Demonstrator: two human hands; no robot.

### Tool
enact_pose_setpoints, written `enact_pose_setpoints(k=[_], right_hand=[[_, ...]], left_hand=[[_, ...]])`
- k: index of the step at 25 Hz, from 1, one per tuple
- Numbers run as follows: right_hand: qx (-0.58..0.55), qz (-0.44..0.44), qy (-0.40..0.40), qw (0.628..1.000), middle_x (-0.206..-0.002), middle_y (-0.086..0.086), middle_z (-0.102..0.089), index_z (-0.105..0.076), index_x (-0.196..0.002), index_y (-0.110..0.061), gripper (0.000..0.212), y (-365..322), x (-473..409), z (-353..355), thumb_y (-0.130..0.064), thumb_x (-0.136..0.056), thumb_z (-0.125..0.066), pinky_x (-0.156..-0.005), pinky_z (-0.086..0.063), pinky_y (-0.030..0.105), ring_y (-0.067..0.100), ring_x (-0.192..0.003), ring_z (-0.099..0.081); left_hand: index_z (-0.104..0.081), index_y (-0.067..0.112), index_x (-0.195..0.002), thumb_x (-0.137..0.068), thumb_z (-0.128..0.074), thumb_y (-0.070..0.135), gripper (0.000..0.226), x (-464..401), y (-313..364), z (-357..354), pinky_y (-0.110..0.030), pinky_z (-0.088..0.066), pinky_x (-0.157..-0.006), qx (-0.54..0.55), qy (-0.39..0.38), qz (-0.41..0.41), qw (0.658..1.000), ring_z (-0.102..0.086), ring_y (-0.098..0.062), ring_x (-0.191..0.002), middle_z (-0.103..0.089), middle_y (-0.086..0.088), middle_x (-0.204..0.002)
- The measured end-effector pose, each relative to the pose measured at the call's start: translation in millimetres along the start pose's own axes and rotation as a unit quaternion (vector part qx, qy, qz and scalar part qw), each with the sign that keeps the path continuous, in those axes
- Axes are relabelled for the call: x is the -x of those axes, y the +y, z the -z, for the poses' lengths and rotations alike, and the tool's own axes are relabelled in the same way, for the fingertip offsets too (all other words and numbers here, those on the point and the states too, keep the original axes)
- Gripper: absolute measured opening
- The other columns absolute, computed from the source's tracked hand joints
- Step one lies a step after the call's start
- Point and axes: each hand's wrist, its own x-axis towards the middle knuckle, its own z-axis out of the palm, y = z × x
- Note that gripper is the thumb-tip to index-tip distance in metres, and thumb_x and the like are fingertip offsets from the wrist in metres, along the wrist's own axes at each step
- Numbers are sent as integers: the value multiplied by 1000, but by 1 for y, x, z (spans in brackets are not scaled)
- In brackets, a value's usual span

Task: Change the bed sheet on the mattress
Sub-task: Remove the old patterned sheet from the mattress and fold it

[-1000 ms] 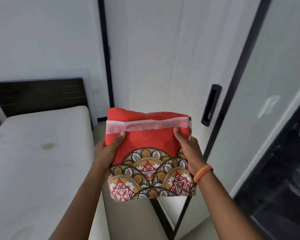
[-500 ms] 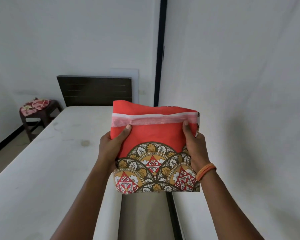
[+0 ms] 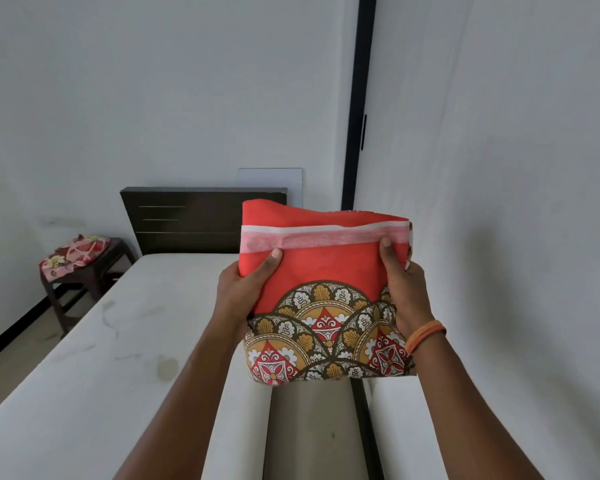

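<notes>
Head view. Folded bed sheet (image 3: 323,292), red with a scalloped brown-and-gold border and a pale taped band across the upper part, held upright in the air between both hands, beside the right edge of the mattress (image 3: 94,358) and over the gap to the wall. Left hand (image 3: 246,292): grip closed on the sheet's left edge, thumb laid over the front face. Right hand (image 3: 404,289): grip closed on the right edge, thumb on the front just under the pale band; orange band on that wrist. Mattress bare, white, faint stains visible. Dark headboard (image 3: 201,220) at the far end; small stool (image 3: 84,268) with a floral cloth on it left of the bed.

Judgement: step in hand is bringing the fresh sheet to the bed for unfolding. Best done by setting the bundle down on the mattress, finding a free edge or corner, then opening it fold by fold rather than shaking it out in the narrow space by the wall.

Writing: no brand, label or legible text seen on sheet or elsewhere.
</notes>
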Motion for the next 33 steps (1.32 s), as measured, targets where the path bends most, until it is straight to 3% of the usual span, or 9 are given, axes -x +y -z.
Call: enact_pose_setpoints(k=[7,15,18,21,24,27,29,30,33], right_hand=[[-14,12,-54,998,-94,-3,-72,-66,-99,-28,40,16,-229,-44,-63,-89,-52,-68,-53,24,15,-88,-69],[-21,19,-105,994,-104,-9,-71,-66,-107,-33,35,23,-458,-118,-60,-91,-51,-70,-52,20,9,-95,-67],[-3,20,-107,994,-105,-13,-68,-62,-107,-35,32,44,-546,-146,-60,-93,-47,-67,-49,16,6,-96,-65],[20,8,-94,995,-105,-12,-66,-59,-108,-33,34,70,-629,-169,-61,-92,-47,-69,-50,20,8,-96,-63],[61,-27,-70,995,-115,1,-67,-60,-116,-21,46,88,-725,-185,-58,-89,-58,-84,-54,35,19,-102,-63],[154,-17,24,988,-116,7,-65,-59,-118,-13,47,95,-818,-194,-48,-88,-66,-82,-56,40,23,-99,-62],[318,53,70,944,-110,8,-67,-59,-118,-12,41,98,-869,-203,-41,-90,-64,-76,-54,34,25,-94,-64],[442,108,71,888,-109,7,-68,-59,-118,-11,38,99,-900,-209,-39,-92,-62,-77,-53,33,26,-95,-64],[745,222,7,629,-117,10,-64,-61,-120,-12,37,105,-999,-221,-37,-93,-56,-102,-43,45,31,-113,-58]], left_hand=[[-61,17,-116,-65,-87,33,59,-196,-4,-68,-35,-60,-63,2,2,44,999,-75,-24,-82,-76,-5,-98],[-65,17,-110,-66,-88,28,52,-418,12,-115,-45,-61,-73,16,86,-2,996,-75,-27,-83,-75,-7,-98],[-66,17,-106,-64,-90,29,50,-512,2,-132,-42,-62,-71,16,91,-14,996,-75,-24,-81,-76,-7,-96],[-68,17,-103,-57,-94,34,55,-605,-7,-148,-44,-62,-73,-11,82,-1,997,-75,-25,-80,-76,-6,-93],[-69,21,-98,-40,-94,52,71,-710,-1,-168,-46,-61,-75,-74,71,13,995,-74,-26,-80,-76,-3,-90],[-65,26,-96,-48,-88,60,63,-798,6,-201,-45,-59,-80,-171,65,-13,983,-70,-22,-83,-72,1,-91],[-63,28,-96,-55,-85,60,56,-841,4,-221,-43,-58,-83,-229,65,-31,971,-68,-22,-83,-69,3,-90],[-63,27,-97,-57,-84,61,57,-866,1,-231,-43,-58,-83,-252,62,-36,965,-67,-22,-83,-69,2,-90],[-64,22,-98,-56,-85,61,61,-938,-15,-253,-44,-59,-79,-274,63,-25,959,-69,-23,-80,-71,-1,-90]])
